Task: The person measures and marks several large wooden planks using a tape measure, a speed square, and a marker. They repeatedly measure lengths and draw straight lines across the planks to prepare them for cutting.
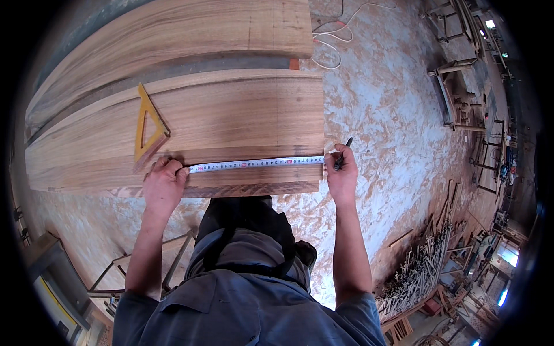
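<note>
Tape measure (254,165): blade laid flat along the near part of the wood board (248,115), b/w both hands. L hand (165,179) has fingers closed on the blade's L end; R hand (343,173) pinches it by the board's R end, w/ a dark pen-like tool (350,142) also in its fingers. Step in hand: prob. measuring lengthwise. Next move calls for blade taut & straight, R end steady, for a clean reading. Yellow set square (145,105) rests on board, just beyond L hand; 2nd plank (190,34) farther off.
</note>
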{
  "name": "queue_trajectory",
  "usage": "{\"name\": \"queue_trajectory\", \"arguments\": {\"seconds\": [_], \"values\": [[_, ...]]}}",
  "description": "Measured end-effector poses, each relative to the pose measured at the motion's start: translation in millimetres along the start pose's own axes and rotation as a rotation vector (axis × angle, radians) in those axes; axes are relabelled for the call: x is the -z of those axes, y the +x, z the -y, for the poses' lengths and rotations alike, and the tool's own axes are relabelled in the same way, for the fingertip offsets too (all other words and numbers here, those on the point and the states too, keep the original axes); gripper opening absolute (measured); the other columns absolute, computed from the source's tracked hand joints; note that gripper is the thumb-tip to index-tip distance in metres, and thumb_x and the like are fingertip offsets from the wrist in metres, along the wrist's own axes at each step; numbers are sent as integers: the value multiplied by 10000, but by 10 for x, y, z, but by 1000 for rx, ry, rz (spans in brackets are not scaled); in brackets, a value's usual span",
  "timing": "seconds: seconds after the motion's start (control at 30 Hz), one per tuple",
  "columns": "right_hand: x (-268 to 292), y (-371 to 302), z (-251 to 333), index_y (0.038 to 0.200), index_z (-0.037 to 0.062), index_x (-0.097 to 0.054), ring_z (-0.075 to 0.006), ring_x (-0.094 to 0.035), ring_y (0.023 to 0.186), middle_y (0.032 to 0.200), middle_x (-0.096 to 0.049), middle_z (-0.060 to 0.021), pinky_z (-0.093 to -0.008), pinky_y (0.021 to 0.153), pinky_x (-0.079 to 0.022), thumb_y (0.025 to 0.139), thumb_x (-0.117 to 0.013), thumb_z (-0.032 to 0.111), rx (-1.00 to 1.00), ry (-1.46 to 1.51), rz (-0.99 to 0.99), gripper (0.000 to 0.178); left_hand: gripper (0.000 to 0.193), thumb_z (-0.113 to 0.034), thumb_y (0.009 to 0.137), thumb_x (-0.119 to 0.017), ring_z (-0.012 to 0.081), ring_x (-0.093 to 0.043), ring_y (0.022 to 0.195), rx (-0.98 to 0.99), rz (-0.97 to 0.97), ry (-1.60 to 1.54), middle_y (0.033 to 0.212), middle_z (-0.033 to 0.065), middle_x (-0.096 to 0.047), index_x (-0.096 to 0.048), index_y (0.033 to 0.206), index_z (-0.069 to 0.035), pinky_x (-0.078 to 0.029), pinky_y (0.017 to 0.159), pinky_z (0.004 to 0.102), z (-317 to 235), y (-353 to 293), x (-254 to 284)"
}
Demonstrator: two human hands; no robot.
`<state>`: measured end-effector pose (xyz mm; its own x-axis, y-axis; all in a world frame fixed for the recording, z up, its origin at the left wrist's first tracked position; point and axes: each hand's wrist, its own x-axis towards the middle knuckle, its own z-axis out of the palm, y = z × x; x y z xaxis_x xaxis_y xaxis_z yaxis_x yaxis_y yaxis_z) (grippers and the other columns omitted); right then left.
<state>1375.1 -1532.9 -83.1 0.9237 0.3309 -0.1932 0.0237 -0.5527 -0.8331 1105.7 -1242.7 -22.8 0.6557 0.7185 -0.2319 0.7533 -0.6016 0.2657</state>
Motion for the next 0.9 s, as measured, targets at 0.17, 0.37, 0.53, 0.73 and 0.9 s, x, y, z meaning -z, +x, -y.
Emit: {"name": "queue_trajectory", "arguments": {"seconds": [0.17,0.37,0.53,0.73,0.9], "values": [[33,100,-234,1226,16,-576,-97,-611,737,898,-659,-47,-254,646,-540,954,-690,75,29,94,-14,300,170,-282,877,-720,332,-656,983,-34,-1,-21,1007,92,-664,-703,906,-115,-540,809,485,-92,13,-10],[156,153,-291,1248,-8,-553,-127,-658,756,924,-669,-72,-273,655,-580,960,-691,111,-172,306,-23,341,160,-276,860,-732,300,-622,1043,-49,0,-33,986,81,-652,-723,878,-117,-530,847,467,-209,28,-107],[277,189,-307,1322,-26,-501,-168,-670,839,999,-696,-124,-344,810,-580,1036,-534,66,177,84,-267,302,163,-279,858,-736,305,-623,1042,-48,-15,-31,996,90,-651,-728,875,-117,-532,842,464,-224,37,-131],[208,-20,555,1255,-52,-548,-190,-664,885,987,-682,-137,-348,826,-552,1059,-559,253,-16,778,-65,363,164,-277,861,-736,316,-622,1040,-55,-23,-20,996,102,-650,-725,869,-114,-535,839,461,-254,51,-137],[-54,-87,812,1250,-84,-499,-249,-689,818,912,-681,-180,-400,768,-588,1087,-487,342,-180,934,165,456,160,-269,860,-737,321,-621,1031,-64,-19,-32,987,106,-644,-724,864,-110,-533,837,466,-316,66,-122]]}}
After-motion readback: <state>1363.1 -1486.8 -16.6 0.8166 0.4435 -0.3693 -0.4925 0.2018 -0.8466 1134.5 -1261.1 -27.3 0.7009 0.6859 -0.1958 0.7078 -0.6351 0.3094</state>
